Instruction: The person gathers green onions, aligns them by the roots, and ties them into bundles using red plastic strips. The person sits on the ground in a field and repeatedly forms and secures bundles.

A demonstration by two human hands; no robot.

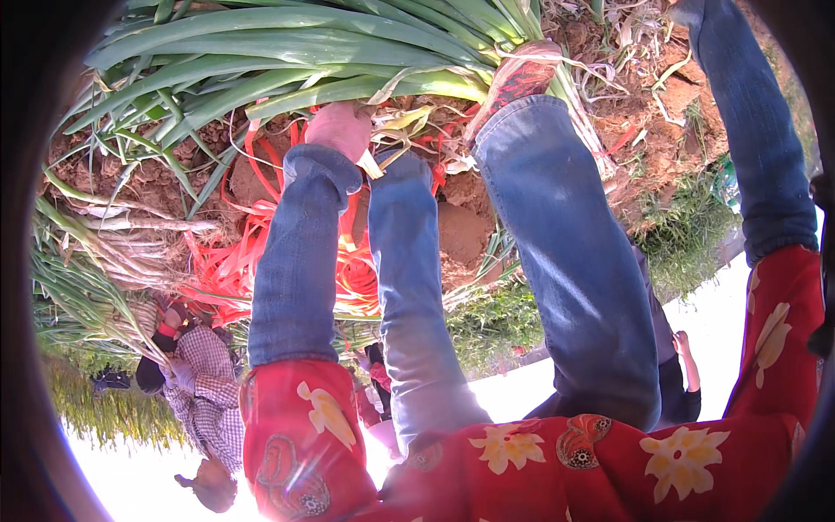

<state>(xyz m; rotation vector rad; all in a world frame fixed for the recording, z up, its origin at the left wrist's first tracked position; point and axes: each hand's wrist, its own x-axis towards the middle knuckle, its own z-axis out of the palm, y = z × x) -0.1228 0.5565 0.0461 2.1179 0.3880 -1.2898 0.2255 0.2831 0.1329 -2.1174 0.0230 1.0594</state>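
The heap of long green-leaved stalks (pixel 304 48), spread across the upper left and upper centre of the frame, is the largest item of the work and appears to be gathered but not finished: no band is visible around it, though its upper part runs out of frame and could not be checked. The worker, in a red flowered garment (pixel 557 478) along the lower edge, stands over it, with the right denim leg (pixel 565 235) at centre-right and the left denim leg (pixel 404 261) at centre. The right denim sleeve (pixel 757 130) rises along the right side to the upper edge; the right hand is not seen, so its state cannot be reported. A tangle of red strips (pixel 239 261), left of centre, lies loose on the soil and is judged largely unused. A second lot of pale stalks (pixel 117 252), at the left, lies apart from the heap and is judged outstanding. A co-worker in a checked shirt (pixel 213 383) is at lower left. A red-patterned shoe (pixel 524 78) stands by the leaves at upper centre. The left hand (pixel 339 130), smallest, is at the lower edge of the leaves; its fingers are obscured, and whether it grasps anything cannot be determined.
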